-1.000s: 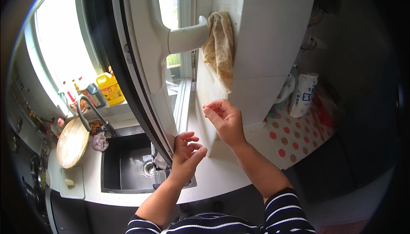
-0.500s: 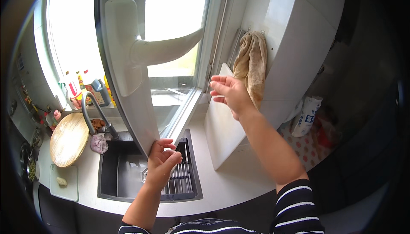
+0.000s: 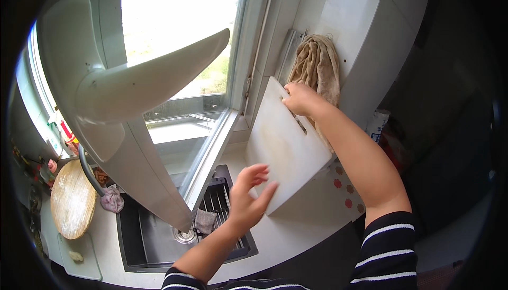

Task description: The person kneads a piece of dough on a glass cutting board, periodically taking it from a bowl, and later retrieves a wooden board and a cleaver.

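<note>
A white rectangular cutting board (image 3: 283, 144) stands tilted on the counter, right of the sink. My right hand (image 3: 300, 100) is closed on its upper edge, with fingers at the handle slot. Lower down, my left hand (image 3: 247, 197) is open, its fingers spread beside the board's lower left edge. Whether the fingertips touch the board I cannot tell. Behind the board, a beige towel (image 3: 320, 65) hangs on the tiled wall. A small grey cloth (image 3: 205, 221) lies in the dark sink (image 3: 156, 242), by its rack.
An open window sash with a large white handle (image 3: 153, 81) juts over the sink. To the left are a round wooden board (image 3: 74, 200), a bent faucet (image 3: 89, 171), a pinkish cloth (image 3: 112, 200) and a pale translucent board (image 3: 89, 266) bearing a small whitish piece.
My right hand has taken hold of the cutting board's top edge. My left hand has moved right, from the window sash to the board. The view has shifted, bringing the window handle closer.
</note>
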A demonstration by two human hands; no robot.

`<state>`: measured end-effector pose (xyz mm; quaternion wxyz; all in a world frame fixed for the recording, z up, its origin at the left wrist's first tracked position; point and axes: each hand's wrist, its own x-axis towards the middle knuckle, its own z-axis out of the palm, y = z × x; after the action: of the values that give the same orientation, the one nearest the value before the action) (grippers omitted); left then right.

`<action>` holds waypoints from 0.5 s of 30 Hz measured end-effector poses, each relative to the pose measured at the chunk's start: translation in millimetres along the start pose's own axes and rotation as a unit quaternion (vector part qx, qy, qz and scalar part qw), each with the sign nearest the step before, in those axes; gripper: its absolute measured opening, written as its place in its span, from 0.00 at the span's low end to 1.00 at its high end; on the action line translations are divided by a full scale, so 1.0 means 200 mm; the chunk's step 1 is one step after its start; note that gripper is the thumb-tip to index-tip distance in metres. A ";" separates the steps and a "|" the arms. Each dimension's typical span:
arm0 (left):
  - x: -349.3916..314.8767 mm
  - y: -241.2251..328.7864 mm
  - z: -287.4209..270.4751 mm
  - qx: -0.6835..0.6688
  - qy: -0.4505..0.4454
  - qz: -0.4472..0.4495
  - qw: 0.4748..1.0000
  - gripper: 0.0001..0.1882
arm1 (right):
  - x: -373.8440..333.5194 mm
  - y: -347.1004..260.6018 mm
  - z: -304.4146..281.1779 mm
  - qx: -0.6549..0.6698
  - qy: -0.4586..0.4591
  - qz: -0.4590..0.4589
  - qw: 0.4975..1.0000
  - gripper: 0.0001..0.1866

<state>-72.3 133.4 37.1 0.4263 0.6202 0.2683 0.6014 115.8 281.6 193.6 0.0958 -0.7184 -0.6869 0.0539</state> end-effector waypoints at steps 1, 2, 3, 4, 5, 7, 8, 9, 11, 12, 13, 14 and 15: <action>0.10 0.03 0.12 0.038 -0.034 0.010 0.999 0.24 | 0.00 0.03 -0.02 -0.012 -0.029 0.028 0.999 0.23; 0.19 0.07 0.23 0.096 -0.052 0.091 0.990 0.23 | 0.00 0.06 -0.05 0.013 -0.007 0.024 1.000 0.24; 0.26 0.08 0.32 0.155 -0.066 0.171 0.971 0.23 | 0.03 0.09 -0.05 0.070 0.003 0.009 0.998 0.24; 0.31 0.10 0.40 0.202 -0.098 0.210 0.952 0.24 | 0.05 0.14 -0.08 0.122 0.015 -0.002 0.992 0.23; 0.36 0.10 0.44 0.254 -0.130 0.244 0.927 0.25 | 0.03 0.11 -0.10 0.181 0.023 -0.017 0.983 0.23; 0.40 0.08 0.45 0.320 -0.175 0.230 0.902 0.27 | -0.03 0.06 -0.17 0.309 -0.023 0.042 0.950 0.25; 0.42 0.06 0.44 0.339 -0.189 0.232 0.892 0.26 | -0.06 0.04 -0.20 0.344 -0.031 0.054 0.937 0.27; 0.42 0.05 0.42 0.359 -0.201 0.233 0.881 0.26 | -0.08 0.04 -0.22 0.379 -0.039 0.064 0.922 0.28; 0.38 0.04 0.39 0.328 -0.158 0.254 0.896 0.23 | -0.08 0.08 -0.21 0.409 -0.046 0.066 0.909 0.28; 0.36 0.06 0.34 0.319 -0.140 0.254 0.902 0.22 | -0.09 0.08 -0.19 0.424 -0.038 0.062 0.903 0.28; 0.35 0.08 0.29 0.306 -0.122 0.256 0.909 0.22 | -0.10 0.07 -0.17 0.437 -0.028 0.059 0.897 0.28; 0.35 0.07 0.25 0.264 -0.090 0.271 0.921 0.20 | -0.09 0.08 -0.13 0.447 -0.018 0.065 0.892 0.28; 0.35 0.08 0.21 0.247 -0.073 0.261 0.930 0.20 | -0.08 0.07 -0.10 0.461 -0.035 0.069 0.884 0.28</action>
<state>-25.4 175.1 90.7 0.1060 0.7964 0.2046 0.5592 133.0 263.9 208.7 0.3879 -0.6366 -0.5364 0.3957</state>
